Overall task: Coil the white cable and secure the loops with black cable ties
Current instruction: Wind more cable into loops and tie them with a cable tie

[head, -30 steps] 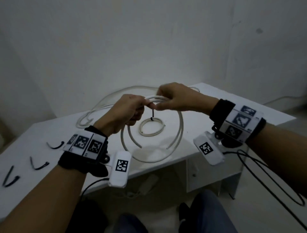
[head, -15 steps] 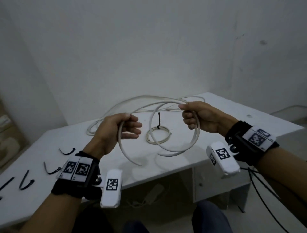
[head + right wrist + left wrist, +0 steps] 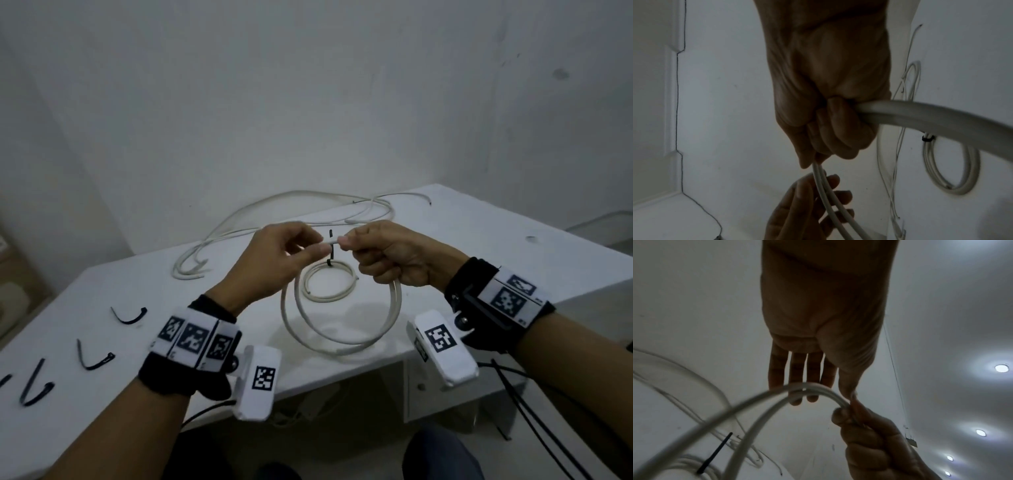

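A white cable (image 3: 337, 344) hangs in two loose loops above the table edge. My right hand (image 3: 346, 244) grips the top of the loops in a fist; the right wrist view shows its fingers (image 3: 830, 129) curled round the cable (image 3: 941, 118). My left hand (image 3: 308, 245) meets it from the left. Its fingers (image 3: 797, 378) are straight behind the cable (image 3: 764, 404), and the thumb tip touches the cable beside the right fingertips. Behind the hands a small tied coil (image 3: 342, 291) lies on the table, its black tie (image 3: 330, 262) sticking up.
Several loose black cable ties (image 3: 128, 317) (image 3: 92, 359) (image 3: 34, 390) lie on the white table (image 3: 479, 246) at the left. More loose white cable (image 3: 274, 212) sprawls along the back by the wall. Black leads hang from my right wrist past the table edge.
My hands, apart half a second ago with the loops spread between them, have come together. The right hand now holds both loops at the top; the left has let go and straightened its fingers.
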Tool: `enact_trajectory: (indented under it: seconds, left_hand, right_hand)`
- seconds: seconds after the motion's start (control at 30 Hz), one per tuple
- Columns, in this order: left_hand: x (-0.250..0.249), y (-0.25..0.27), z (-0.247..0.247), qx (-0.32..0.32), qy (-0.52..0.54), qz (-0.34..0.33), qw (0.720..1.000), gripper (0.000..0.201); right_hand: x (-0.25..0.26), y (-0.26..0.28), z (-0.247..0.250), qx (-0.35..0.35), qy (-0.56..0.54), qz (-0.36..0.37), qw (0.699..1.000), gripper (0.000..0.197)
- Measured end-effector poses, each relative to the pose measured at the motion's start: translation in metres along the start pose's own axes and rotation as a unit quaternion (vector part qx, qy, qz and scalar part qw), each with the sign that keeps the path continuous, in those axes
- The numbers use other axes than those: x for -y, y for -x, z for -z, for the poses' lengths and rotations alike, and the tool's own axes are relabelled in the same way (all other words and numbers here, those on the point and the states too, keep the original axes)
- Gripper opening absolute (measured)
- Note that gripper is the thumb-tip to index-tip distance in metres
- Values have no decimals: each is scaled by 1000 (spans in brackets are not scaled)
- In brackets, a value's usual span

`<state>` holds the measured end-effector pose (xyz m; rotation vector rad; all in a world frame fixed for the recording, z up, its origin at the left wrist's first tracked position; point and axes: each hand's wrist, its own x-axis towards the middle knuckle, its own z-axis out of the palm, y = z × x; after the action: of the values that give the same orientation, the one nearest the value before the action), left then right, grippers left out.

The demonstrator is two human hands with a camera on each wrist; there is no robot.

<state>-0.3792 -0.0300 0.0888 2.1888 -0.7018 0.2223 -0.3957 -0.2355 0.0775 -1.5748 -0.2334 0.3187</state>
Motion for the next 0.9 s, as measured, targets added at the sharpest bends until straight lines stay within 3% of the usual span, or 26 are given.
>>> enact_trajectory:
  seconds: [0.1, 0.27, 0.4, 0.47, 0.57, 0.8, 0.9]
  left_hand:
    - [-3, -12, -4, -29, 37, -13, 999, 13]
    - [21, -15, -4, -78, 45, 29, 996, 16]
    - [37, -6, -7, -25, 7, 41, 999, 15]
    - [39, -3, -9, -12, -5, 33, 999, 14]
    - [41, -7, -6, -70, -4, 33, 997, 18]
    - [60, -5, 15, -200, 31, 81, 976, 22]
    - [75, 3, 20, -181, 71, 139, 971, 25]
  right_hand:
    - [1, -5, 0, 9, -6, -1, 1000, 27]
    - [-7, -10, 12, -16, 0, -8, 1000, 38]
    - [-14, -14, 19, -49, -10, -8, 999, 36]
    - [-14, -16, 18, -47, -11, -11, 999, 25]
    - [-12, -21, 16, -45, 0, -6, 999, 16]
    - [-13, -22, 32, -59, 63, -13, 996, 29]
    - [-14, -20, 38, -82, 54, -2, 995, 17]
